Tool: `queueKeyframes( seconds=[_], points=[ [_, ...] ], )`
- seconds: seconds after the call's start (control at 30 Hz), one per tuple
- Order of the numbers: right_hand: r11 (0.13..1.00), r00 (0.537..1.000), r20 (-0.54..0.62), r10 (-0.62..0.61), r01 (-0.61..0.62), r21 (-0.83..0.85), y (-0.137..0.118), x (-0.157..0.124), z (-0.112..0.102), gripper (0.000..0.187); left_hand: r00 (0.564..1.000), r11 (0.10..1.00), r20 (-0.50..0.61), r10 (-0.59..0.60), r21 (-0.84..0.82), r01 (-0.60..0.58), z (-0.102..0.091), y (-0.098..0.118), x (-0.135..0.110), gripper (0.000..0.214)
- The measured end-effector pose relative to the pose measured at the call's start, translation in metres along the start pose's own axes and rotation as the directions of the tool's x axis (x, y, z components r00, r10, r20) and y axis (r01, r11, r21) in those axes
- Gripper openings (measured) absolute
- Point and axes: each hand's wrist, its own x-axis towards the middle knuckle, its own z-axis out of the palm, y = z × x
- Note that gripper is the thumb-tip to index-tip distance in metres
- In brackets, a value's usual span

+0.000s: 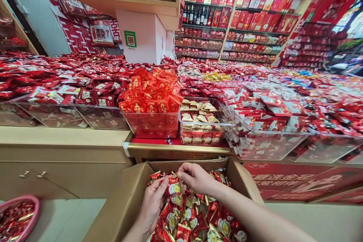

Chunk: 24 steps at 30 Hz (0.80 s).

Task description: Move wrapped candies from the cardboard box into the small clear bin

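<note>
A cardboard box [127, 193] stands open at the bottom centre, full of red and gold wrapped candies [195, 223]. Both my hands are inside it. My left hand [153, 206] curls around a bunch of the wrapped candies at the box's left side. My right hand [194, 177] is closed in a pinch on the same bunch from above. Just beyond the box, a clear bin [202, 132] on the counter holds a low layer of matching gold and red candies.
Clear bins of red sweets cover the counter, one [150, 121] heaped with orange-red packets. A wooden cabinet [56, 159] is at left, a pink basket [19, 217] of candies on the floor. Shelves [241, 15] of red boxes and bottles stand behind.
</note>
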Motion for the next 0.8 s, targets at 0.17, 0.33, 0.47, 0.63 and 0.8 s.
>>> queueKeyframes(
  seconds=[0.17,0.33,0.47,0.63,0.8],
  points=[
    [0.997,1.0,0.013,0.029,-0.03,0.074,-0.002,0.002,0.004,0.022,0.999,0.999,-0.047,0.027,0.038,-0.025,-0.003,-0.002,0.003,0.028],
    [0.994,0.997,0.039,0.068,-0.071,0.08,-0.005,0.001,0.003,0.024,0.995,0.997,-0.096,0.034,0.074,-0.027,-0.001,0.003,0.001,0.032],
    [1.0,0.999,0.03,0.021,-0.02,-0.004,-0.004,-0.001,0.001,0.023,0.997,0.998,-0.075,0.031,0.064,-0.026,0.001,0.006,-0.002,0.031],
    [0.994,0.998,-0.037,-0.047,0.043,-0.105,-0.01,0.0,-0.001,0.018,0.999,0.998,-0.026,0.034,-0.043,-0.035,0.0,0.003,0.001,0.029],
    [0.974,0.981,-0.128,-0.144,0.118,-0.191,-0.008,0.0,0.001,0.019,1.0,0.993,-0.025,-0.012,-0.122,0.009,0.001,0.004,0.003,0.027]
  ],
)
